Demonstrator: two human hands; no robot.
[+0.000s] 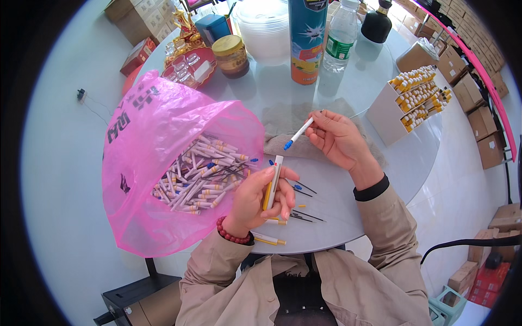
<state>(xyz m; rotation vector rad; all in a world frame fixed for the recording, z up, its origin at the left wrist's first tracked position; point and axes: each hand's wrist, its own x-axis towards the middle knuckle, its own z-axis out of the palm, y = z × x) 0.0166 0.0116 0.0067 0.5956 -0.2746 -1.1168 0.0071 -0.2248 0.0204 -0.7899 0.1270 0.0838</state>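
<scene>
My left hand point(253, 198) is closed around a slim white-and-yellow pen point(273, 182), its white end pointing up. To the right and a little farther away, my right hand point(342, 138) pinches a white pen barrel point(300, 133) with a blue end, tilted down toward the left. The two pieces are apart. Thin dark refills point(307, 218) and a small blue piece point(297, 187) lie on the table beneath my hands. A white-and-yellow pen point(269, 239) rests near the table's front edge. Left of my left hand, an open pink plastic bag point(147, 130) holds many white barrels point(204, 174).
A white carton point(383, 114) of yellow-and-white pens stands at the right. A grey towel point(331, 152) lies behind my hands. Farther back are a spray can point(308, 43), a water bottle point(340, 41), a lidded jar point(231, 57) and a red tray point(202, 76) of small glasses.
</scene>
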